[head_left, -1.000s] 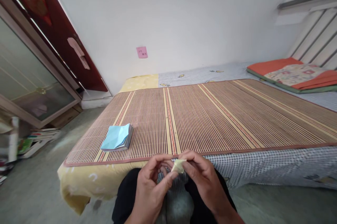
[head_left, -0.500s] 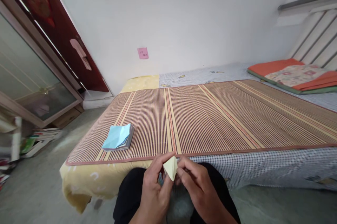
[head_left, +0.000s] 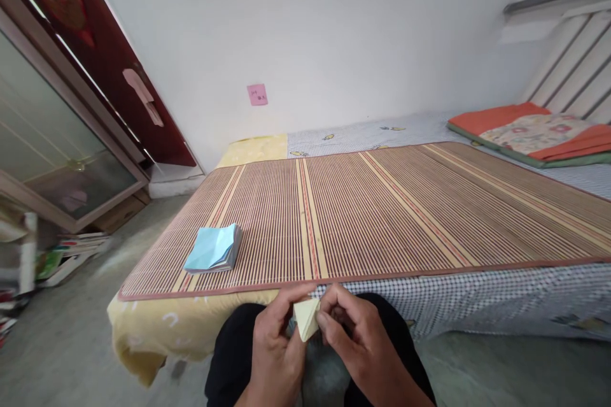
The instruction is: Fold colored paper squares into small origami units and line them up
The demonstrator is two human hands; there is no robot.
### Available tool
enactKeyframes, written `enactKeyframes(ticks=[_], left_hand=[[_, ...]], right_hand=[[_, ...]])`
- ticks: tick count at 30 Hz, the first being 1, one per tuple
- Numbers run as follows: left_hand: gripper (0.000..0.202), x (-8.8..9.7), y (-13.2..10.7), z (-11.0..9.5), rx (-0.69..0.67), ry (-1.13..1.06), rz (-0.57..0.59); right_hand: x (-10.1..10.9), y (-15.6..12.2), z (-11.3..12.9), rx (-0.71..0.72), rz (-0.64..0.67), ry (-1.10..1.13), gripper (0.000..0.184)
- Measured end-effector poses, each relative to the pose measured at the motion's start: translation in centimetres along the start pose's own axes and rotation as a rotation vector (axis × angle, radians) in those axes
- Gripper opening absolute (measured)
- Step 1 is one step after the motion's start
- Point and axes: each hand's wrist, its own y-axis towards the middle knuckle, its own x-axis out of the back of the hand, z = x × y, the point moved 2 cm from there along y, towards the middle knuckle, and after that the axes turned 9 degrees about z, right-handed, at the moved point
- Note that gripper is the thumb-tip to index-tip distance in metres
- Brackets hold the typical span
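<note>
Using the striped mat (head_left: pixel 382 222) as the landmark: well off its left side there's a messy pile of books and papers (head_left: pixel 71 254) on the floor, plus a frosted glass panel (head_left: pixel 57 139) and a dark red door (head_left: pixel 107 63) up beyond its far left corner. Yellow cloth (head_left: pixel 157 324) hangs down past the mat's near left edge, and a blue-topped paper stack (head_left: pixel 210 249) sits right on the mat's left part. Pink note (head_left: pixel 258 95) is on the wall behind the mat.

Then just off the mat's near edge, roughly mid-left: the left hand (head_left: pixel 277 346) has a small pale yellow folded paper (head_left: pixel 305 316) pinched between thumb and fingers, point down. The right hand (head_left: pixel 360 337) is close beside it, fingertips at the paper's right edge, can't tell how firmly. Checked sheet (head_left: pixel 453 305) drops below the mat's near right edge, and folded orange bedding (head_left: pixel 515 130) lies by its far right corner.
</note>
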Motion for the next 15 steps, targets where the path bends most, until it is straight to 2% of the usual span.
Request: enactKeyframes(ticks=[2, 4, 8, 12, 15], left_hand=[[0.024, 0.2, 0.2, 0.0, 0.059, 0.026, 0.021], [0.019, 0.4, 0.2, -0.2, 0.048, 0.112, 0.032], [0.028, 0.4, -0.1, -1.1, -0.190, 0.260, 0.014], [0.039, 0.1, -0.3, -1.4, -0.458, 0.337, 0.068], [0.040, 0.0, -0.3, -1.2, -0.524, 0.370, 0.095]], right_hand=[[0.0, 0.1, 0.0, 0.001, -0.003, -0.006, 0.022], [0.2, 0.1, 0.1, 0.004, -0.005, 0.005, 0.023], [0.6, 0.2, 0.6, 0.014, -0.013, 0.080, 0.025], [0.8, 0.2, 0.5, -0.011, -0.008, 0.099, 0.026], [0.8, 0.1, 0.4, -0.020, -0.008, 0.098, 0.028]])
